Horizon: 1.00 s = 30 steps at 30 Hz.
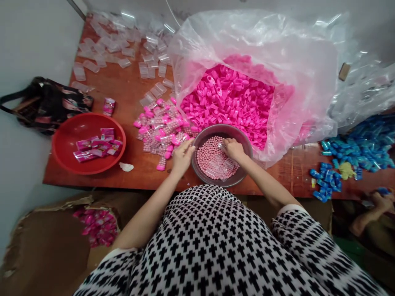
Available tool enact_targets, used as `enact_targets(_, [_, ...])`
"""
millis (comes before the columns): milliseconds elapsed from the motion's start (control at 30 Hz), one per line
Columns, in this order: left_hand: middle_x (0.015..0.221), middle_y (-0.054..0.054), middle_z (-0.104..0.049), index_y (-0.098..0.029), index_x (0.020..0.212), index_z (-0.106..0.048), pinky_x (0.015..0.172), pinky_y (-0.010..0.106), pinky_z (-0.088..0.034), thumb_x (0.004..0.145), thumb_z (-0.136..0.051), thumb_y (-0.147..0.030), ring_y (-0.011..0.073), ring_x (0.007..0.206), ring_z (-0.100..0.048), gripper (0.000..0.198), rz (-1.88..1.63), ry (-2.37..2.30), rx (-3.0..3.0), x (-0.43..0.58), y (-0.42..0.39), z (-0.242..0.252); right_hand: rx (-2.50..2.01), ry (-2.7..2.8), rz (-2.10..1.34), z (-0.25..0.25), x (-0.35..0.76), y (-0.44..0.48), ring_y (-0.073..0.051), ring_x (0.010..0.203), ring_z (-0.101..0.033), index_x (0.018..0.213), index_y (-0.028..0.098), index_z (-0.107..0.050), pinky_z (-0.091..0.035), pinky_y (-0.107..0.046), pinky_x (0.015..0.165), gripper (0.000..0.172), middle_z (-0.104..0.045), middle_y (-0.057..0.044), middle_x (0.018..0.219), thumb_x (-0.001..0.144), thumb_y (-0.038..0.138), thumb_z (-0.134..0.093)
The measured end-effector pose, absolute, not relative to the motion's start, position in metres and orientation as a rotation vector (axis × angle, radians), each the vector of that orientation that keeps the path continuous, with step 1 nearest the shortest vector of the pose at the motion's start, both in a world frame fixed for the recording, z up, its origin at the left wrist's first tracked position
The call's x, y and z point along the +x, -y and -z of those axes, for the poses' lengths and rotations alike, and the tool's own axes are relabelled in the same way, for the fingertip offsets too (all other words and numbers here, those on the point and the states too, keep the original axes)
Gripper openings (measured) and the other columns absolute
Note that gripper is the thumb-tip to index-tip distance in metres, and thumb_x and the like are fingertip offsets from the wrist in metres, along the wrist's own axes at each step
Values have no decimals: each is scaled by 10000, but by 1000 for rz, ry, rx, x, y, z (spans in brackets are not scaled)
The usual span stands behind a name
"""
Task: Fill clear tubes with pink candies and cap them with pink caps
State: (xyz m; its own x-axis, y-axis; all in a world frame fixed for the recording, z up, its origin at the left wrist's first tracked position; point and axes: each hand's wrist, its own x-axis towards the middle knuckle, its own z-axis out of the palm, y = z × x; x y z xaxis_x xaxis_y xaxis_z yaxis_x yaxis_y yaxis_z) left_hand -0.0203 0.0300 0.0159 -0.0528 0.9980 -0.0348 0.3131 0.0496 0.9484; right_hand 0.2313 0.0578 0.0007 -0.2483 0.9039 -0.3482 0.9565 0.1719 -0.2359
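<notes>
A dark round bowl [200, 172] stands near the table's front edge, with pink beads [207, 153] and some clear plastic containers [220, 166] in it. My right hand [233, 149] is over the bowl's right side, its fingers closed on a small clear container [221, 146]. At the bowl's left rim is my left hand [182, 157], thumb and fingertips together; whatever they hold is too small to make out. Left of the bowl lies a pile of bead-filled clear tubes with pink caps [163, 127].
Behind the bowl, a large plastic bag [308, 70] holds pink caps [231, 98]. A red bowl [61, 144] with pink packets and a black bag [46, 102] are left. Empty clear containers [108, 45] lie at back left. Blue pieces [364, 144] and another person's hands [381, 203] are right.
</notes>
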Motion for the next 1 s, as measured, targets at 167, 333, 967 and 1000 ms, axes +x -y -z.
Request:
enact_targets(167, [1105,71,-698,-187,1059,-684,969,379,-480,849,-555,-285,194,1037,-645,265,-907,-1402,1462,1,0,-16,1727,-2315,628,18,220,-67,-259,1019,-578,1063,85,-591,-466,-386,882,238,-623,-222,1093,869,166,-480])
enact_targets(333, [1168,115,-661,-151,1173,-621,915,357,-508,822,-584,-207,200,961,-669,357,-825,-1389,1443,16,-1,-14,2015,-2381,1522,11,218,-71,-193,980,-589,1120,159,-547,-460,-373,911,451,-627,-78,1094,715,311,-677])
enact_targets(967, [548,-54,-590,-143,755,-530,513,228,-513,583,-771,-274,102,467,-593,324,-690,-1006,640,16,-37,-14,847,-2999,914,-50,213,-67,-236,1044,-576,1227,155,-541,-459,-418,908,377,-635,-148,1108,926,369,-464])
enact_targets(1000, [542,-56,-582,-146,739,-511,506,223,-506,577,-773,-285,100,463,-588,338,-690,-1011,620,17,-38,-13,824,-2997,850,-50,212,-68,-238,1040,-570,1206,151,-552,-457,-413,906,366,-631,-146,1109,923,368,-472])
